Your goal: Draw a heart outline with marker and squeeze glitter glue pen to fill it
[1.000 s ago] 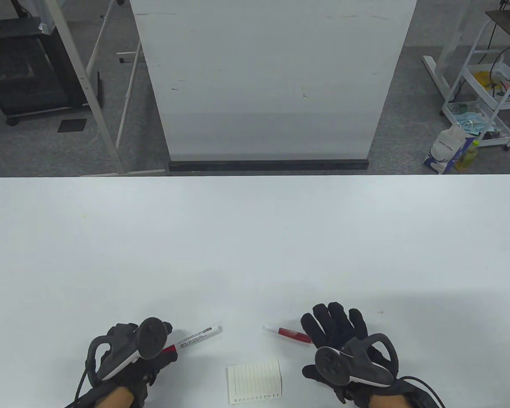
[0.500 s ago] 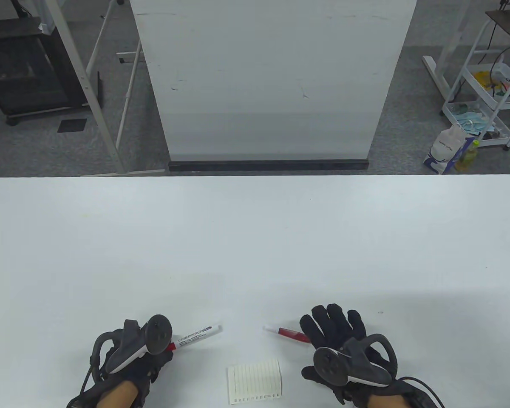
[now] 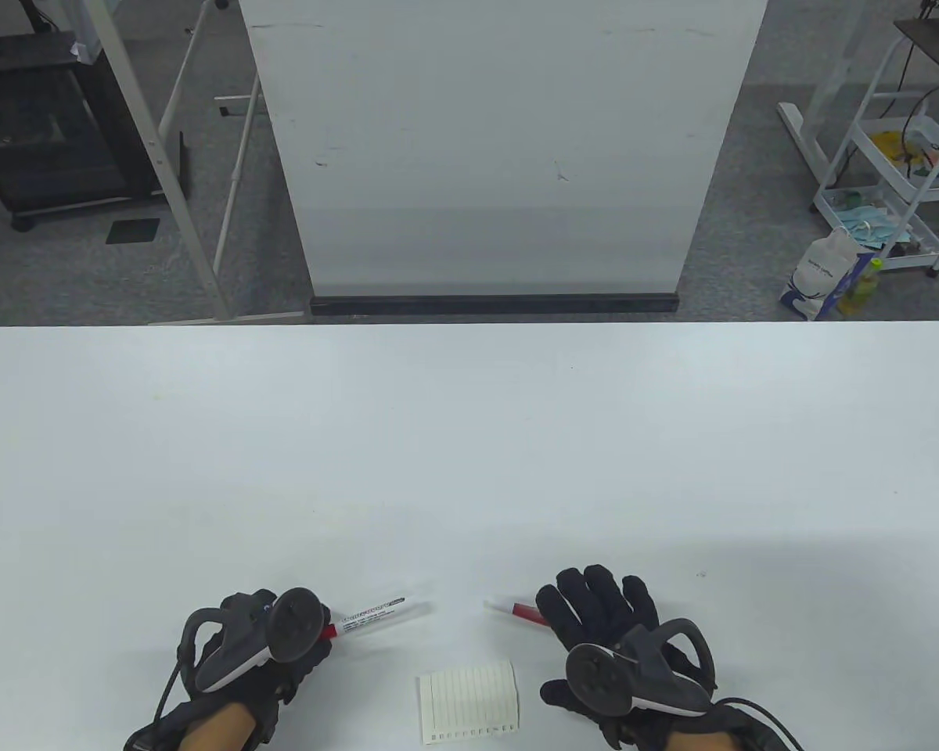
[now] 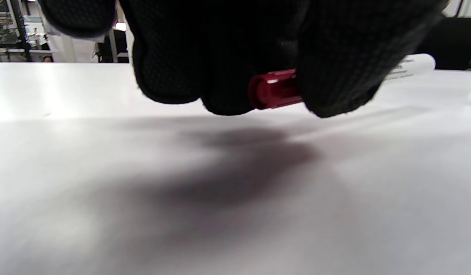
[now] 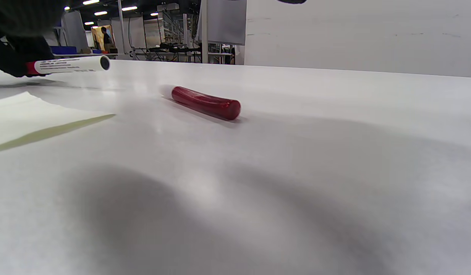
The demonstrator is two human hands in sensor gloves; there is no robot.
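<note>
A white marker with a red cap sticks out to the right of my left hand. In the left wrist view the gloved fingers curl round the red cap and hold it just above the table, with a shadow below. A red glitter glue pen with a white tip lies on the table. My right hand hovers flat over its rear end with straight fingers. In the right wrist view the glue pen lies free, with nothing touching it. A small lined paper lies between the hands.
The white table stretches far ahead of the hands. A white board stands behind its far edge. Beyond the table's back right corner a cart and a bag stand on the floor.
My left hand has moved right with the marker in its grip, and the barrel has shifted right. My right hand has slid left and covers more of the glue pen.
</note>
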